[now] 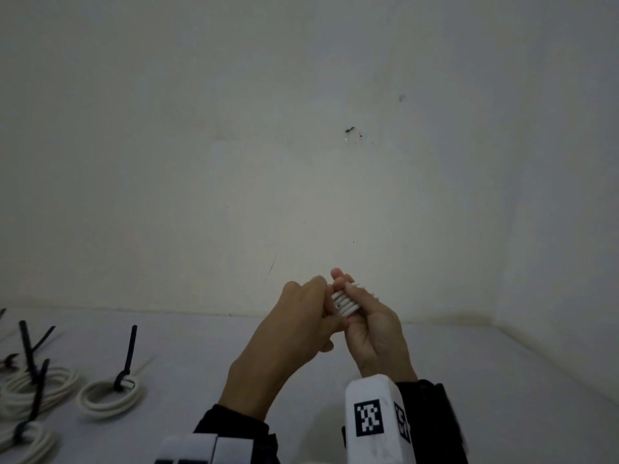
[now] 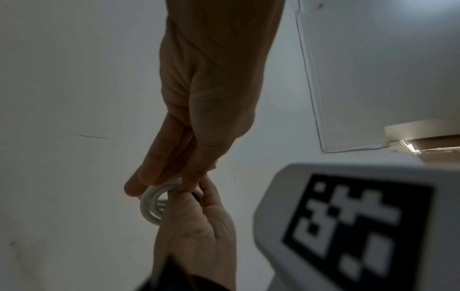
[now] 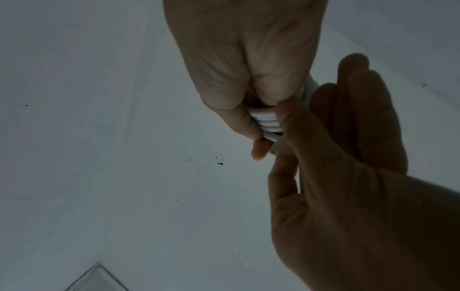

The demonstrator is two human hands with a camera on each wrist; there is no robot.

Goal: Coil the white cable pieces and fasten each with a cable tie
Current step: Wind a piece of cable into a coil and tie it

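Both hands are raised above the white table, in front of the wall. Between them is a small coil of white cable, several turns stacked side by side. My left hand pinches the coil between thumb and long fingers. My right hand curls its fingers round the coil from the other side. The hands touch each other at the coil. No cable tie shows on this coil; part of it is hidden by the fingers.
At the table's left lie tied white coils, each with a black cable tie sticking up. Loose black ties lie behind them. A plain wall stands close behind the table.
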